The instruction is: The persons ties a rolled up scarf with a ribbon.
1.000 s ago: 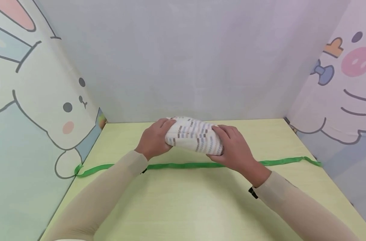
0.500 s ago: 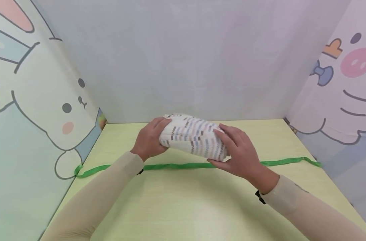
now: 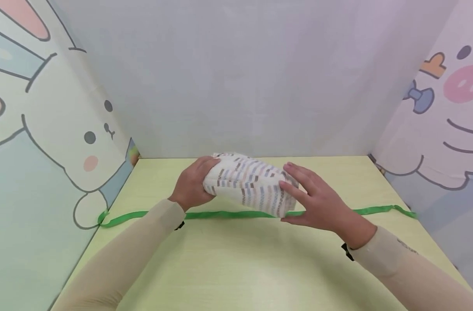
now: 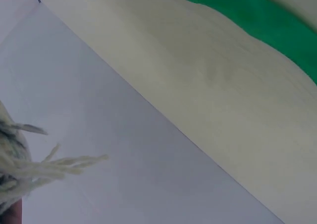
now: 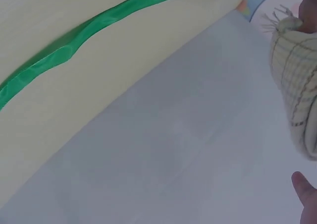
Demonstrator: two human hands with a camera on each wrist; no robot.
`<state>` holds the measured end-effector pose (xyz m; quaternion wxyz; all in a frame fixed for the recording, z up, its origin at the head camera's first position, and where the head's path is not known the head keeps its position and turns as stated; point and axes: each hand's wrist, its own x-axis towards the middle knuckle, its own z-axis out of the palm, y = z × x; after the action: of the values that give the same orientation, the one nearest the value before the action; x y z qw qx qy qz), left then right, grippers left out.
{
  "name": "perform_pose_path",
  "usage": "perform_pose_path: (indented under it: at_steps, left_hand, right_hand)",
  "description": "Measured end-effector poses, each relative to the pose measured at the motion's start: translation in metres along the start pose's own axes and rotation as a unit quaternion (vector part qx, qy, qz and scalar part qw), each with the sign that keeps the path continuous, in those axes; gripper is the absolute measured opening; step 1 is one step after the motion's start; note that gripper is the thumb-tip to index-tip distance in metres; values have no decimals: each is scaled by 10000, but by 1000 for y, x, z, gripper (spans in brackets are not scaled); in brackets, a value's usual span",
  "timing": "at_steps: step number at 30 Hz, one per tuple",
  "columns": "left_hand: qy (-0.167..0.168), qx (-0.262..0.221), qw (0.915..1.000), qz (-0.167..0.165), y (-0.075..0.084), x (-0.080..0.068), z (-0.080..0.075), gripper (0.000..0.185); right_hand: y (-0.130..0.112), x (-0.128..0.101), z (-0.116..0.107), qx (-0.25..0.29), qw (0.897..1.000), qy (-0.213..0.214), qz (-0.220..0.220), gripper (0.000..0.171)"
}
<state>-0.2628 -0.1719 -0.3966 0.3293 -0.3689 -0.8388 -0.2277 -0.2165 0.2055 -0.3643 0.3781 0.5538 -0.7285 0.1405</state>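
Observation:
A white scarf [image 3: 248, 181] with blue, pink and brown dashed stripes is folded into a thick bundle in the head view, above the table. My left hand [image 3: 193, 182] grips its left end. At the right end, my right hand [image 3: 322, 201] has its fingers spread and nearly straight, with fingertips at the cloth; contact is hard to tell. In the right wrist view the thumb [image 5: 303, 187] stands apart from the scarf [image 5: 297, 85], whose fringe shows near the other hand. Loose fringe [image 4: 64, 167] hangs off it in the left wrist view. The left fingers' undersides are hidden.
A green ribbon [image 3: 228, 214] runs across the pale yellow table [image 3: 228, 268] from side to side. A plain light wall [image 3: 252, 86] stands behind. Cartoon-printed panels flank the table: a rabbit [image 3: 65, 129] on the left, a pig [image 3: 458, 90] on the right.
My right hand has loosened from the scarf's right end, drawn back rightward and spread its fingers. The scarf has shifted slightly left with my left hand, its right end tilting lower.

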Motion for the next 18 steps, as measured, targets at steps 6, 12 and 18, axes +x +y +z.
perform_pose_path:
  at_steps: [6,12,18]
  left_hand:
    - [-98,-353,9988,323,0,-6,5,81]
    - [-286,-445,9966,627,4,-11,9,84]
    - [-485,-489,9950,722,6,-14,13,85]
  right_hand:
    - [7,-4,5,434,9972,-246,-552,61]
    - [6,2,8,50,9868,-185,-1608,52]
    - [-4,8,11,-12,9740,-5,-2263,48]
